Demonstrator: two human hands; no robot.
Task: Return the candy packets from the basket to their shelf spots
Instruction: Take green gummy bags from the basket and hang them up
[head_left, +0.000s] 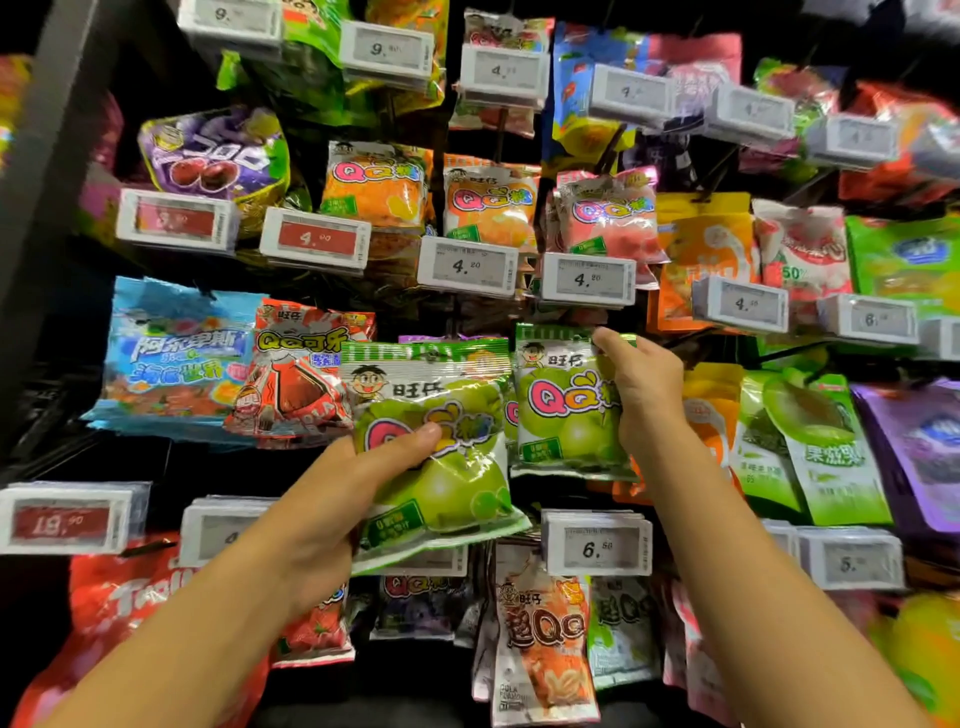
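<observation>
Green glossy plastic candy packet with apple print and cartoon face (441, 457) gripped in left hand (332, 499), thumb across front near pink logo, fingers curled behind lower left edge; packet tilted, top toward shelf, bottom corner hanging over a white price tag. Second green apple-print candy packet (563, 405) just right of the first, upright on its peg row, pinched at top right corner by right hand (644, 395), fingertips on header strip, palm along right edge. Two packets near each other, edges overlapping slightly around the middle; cannot tell whether touching. Both forearms bare, reaching up from bottom of view.

No basket in view. Black peg-hook display wall (62, 171) as holder, packets hanging in rows behind white electronic price tags. Directly above hands: two orange gummy packets (376, 182), one pink peach gummy packet (608, 218), tags reading 4.20 (467, 266). Left of held packet: one red cola-print packet (298, 379), one blue sea-print packet stack (171, 358). Upper left: one purple grape pouch (218, 156). Right of right hand: green standing pouches with fruit print (810, 447), two visible, then purple pouch (919, 447), partly blurred. Below hands: tag reading 6.58 (597, 545), white-and-orange cola gummy packet (540, 639) hanging under it, red bag (119, 613) at lower left beside red 18.90 tag (62, 519). Green apple packets counted: two clear, more behind second one not countable.
</observation>
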